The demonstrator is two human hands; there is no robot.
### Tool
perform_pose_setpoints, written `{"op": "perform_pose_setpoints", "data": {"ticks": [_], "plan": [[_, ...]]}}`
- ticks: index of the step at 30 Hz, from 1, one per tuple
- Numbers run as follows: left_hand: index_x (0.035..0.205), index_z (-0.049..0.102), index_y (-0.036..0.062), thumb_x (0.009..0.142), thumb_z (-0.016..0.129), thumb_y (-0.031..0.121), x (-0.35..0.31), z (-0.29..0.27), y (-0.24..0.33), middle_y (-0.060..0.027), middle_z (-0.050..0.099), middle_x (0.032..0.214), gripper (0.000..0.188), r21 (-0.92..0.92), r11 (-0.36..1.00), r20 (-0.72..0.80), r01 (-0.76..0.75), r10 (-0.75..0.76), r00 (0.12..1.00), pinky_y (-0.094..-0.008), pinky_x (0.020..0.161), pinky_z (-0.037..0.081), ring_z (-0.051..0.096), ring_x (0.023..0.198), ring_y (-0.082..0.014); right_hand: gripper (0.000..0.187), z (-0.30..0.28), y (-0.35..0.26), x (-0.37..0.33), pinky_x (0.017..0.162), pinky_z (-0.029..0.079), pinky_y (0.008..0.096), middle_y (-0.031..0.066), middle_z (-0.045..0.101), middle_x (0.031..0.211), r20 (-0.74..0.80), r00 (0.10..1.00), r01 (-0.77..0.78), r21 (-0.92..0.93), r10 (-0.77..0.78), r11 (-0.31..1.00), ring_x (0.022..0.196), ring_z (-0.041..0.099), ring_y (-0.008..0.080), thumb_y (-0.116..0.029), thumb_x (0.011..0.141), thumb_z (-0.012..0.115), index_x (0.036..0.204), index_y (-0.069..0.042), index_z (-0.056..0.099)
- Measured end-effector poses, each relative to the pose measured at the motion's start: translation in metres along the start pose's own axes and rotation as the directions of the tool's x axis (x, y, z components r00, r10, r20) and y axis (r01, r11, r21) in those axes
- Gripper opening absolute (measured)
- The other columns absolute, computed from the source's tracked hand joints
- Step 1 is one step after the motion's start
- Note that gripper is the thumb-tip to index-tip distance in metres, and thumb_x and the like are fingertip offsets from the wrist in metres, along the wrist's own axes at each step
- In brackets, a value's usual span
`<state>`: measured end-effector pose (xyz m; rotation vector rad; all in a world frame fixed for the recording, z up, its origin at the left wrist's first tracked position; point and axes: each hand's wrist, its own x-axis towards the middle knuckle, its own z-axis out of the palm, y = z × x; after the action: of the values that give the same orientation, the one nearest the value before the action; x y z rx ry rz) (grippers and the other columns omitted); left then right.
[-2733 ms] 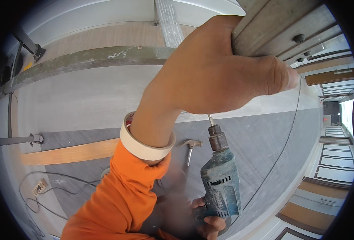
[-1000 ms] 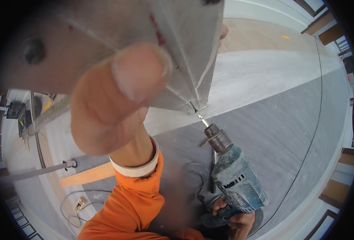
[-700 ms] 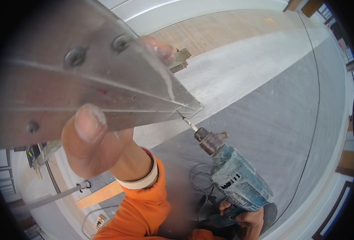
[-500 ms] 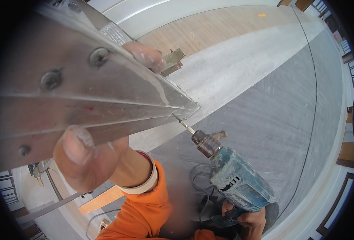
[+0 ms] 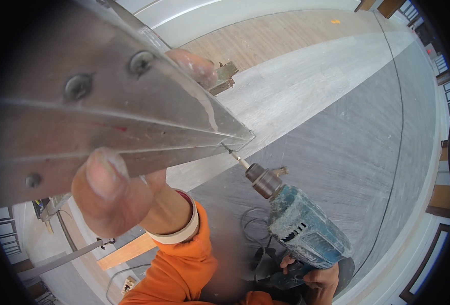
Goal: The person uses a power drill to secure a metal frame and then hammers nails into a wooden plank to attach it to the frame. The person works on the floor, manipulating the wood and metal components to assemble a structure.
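My left hand (image 5: 110, 195) is closed around a long grey metal channel (image 5: 108, 119), its thumb on the near side and a finger showing over the far edge. Large screw heads (image 5: 78, 87) sit in the channel's face. Beside that finger juts a small, greenish, rough-ended strip (image 5: 225, 77); what it joins is hidden. Lower right, my right hand (image 5: 320, 279) grips the handle of a dusty teal power drill (image 5: 306, 226). The drill's bit (image 5: 235, 154) meets the channel close to its pointed far end; how deep it sits cannot be made out.
A grey sheet-like covering (image 5: 337, 132) spreads over the floor beside pale planks (image 5: 281, 38). A dark cable (image 5: 399, 101) runs along the right. Below left lie an orange-toned board (image 5: 128, 252) and a metal bar (image 5: 64, 259). Coiled cord (image 5: 253, 223) lies behind the drill.
The channel and my left hand have shifted slightly, the thumb a little lower and to the right. The drill has moved slightly right, its bit still at the channel's end.
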<state>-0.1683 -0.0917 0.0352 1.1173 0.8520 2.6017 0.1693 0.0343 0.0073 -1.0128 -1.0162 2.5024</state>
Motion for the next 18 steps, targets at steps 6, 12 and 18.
{"op": "perform_pose_setpoints", "data": {"ticks": [6, 12, 18], "plan": [[0.120, 0.050, -0.0099, 0.081, 0.051, 0.027, 0.004, 0.012, -0.004, -0.0289, 0.057, 0.112, 0.054, 0.006, 0.999, 0.047, 0.052, -0.053, 0.998, -0.0470, 0.086, 0.050, 0.060, 0.102, -0.0322, 0.059, -0.007, 0.002, 0.002, 0.062, 0.052, 0.0499, 0.0278, 0.059, 0.083, 0.073, 0.997, 0.026, -0.012, -0.025, 1.000, 0.080, 0.062, 0.0435, 0.006, 0.044, 0.056, 0.101, 0.020, 0.051], [0.123, 0.046, -0.0114, 0.082, 0.051, 0.029, 0.018, 0.019, -0.017, -0.0321, 0.056, 0.111, 0.058, 0.093, 0.995, 0.162, 0.045, -0.060, 0.985, -0.0484, 0.085, 0.050, 0.059, 0.101, -0.0367, 0.069, 0.001, 0.009, -0.003, 0.064, 0.052, 0.0496, 0.0263, 0.060, 0.086, 0.011, 0.999, 0.038, 0.025, -0.038, 0.999, 0.082, 0.062, 0.0415, 0.003, 0.046, 0.065, 0.112, 0.017, 0.047], [0.124, 0.045, -0.0125, 0.082, 0.051, 0.031, 0.043, 0.034, -0.023, -0.0340, 0.055, 0.110, 0.061, 0.284, 0.959, 0.215, 0.018, -0.082, 0.973, -0.0489, 0.084, 0.050, 0.059, 0.100, -0.0393, 0.071, 0.007, 0.028, -0.028, 0.068, 0.053, 0.0444, 0.0253, 0.063, 0.092, -0.037, 0.995, 0.091, -0.078, -0.094, 0.993, 0.079, 0.063, 0.0349, -0.001, 0.047, 0.068, 0.114, 0.014, 0.049]]}}
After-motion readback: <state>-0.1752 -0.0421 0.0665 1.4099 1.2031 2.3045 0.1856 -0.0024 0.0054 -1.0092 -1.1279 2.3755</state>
